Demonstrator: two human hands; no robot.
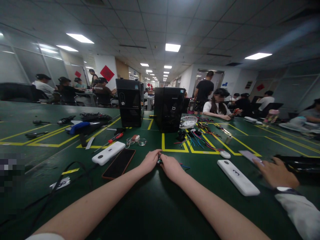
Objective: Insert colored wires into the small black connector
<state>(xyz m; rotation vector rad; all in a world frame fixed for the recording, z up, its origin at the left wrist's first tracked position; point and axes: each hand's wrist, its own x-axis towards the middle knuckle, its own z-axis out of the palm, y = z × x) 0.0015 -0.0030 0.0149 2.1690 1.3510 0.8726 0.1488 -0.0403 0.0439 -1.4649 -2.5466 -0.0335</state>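
My left hand [150,160] and my right hand [170,166] meet at the middle of the green table [155,203], fingers curled together around a small dark part [159,161] with thin coloured wires [183,165] trailing to the right. I cannot make out what the part is. A black phone [119,163] lies just left of my left hand, beside a white device marked 8 [108,153].
Two black computer cases [130,102] [169,108] stand ahead, with a white fan grille [188,122] and a tangle of coloured wires [200,138] to their right. A white device marked 3 [238,177] lies right, near a co-worker's hand [276,173]. A red screwdriver [115,136] and tools [82,126] lie left.
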